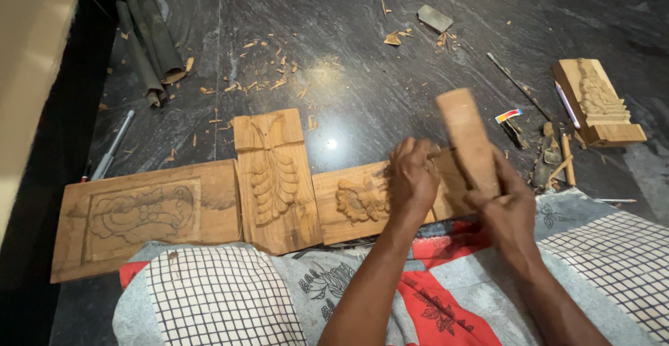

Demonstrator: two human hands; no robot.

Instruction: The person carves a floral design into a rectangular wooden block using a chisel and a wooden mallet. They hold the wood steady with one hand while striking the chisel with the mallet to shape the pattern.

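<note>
My left hand [412,179] is closed around a chisel, its tip barely visible, pressed onto a carved wooden panel [352,203] with a floral relief. My right hand [503,203] grips a thick wooden mallet [465,137], raised just right of the left hand. The panel lies on the dark stone floor against my lap. Most of the chisel is hidden inside my fist.
Two more carved panels lie to the left: a tall one [274,179] and a wide one [143,213]. A carved block [598,102] and loose tools [550,154] sit at right. Rolled dark cloth [150,39], a grey stone [434,18] and wood chips lie beyond.
</note>
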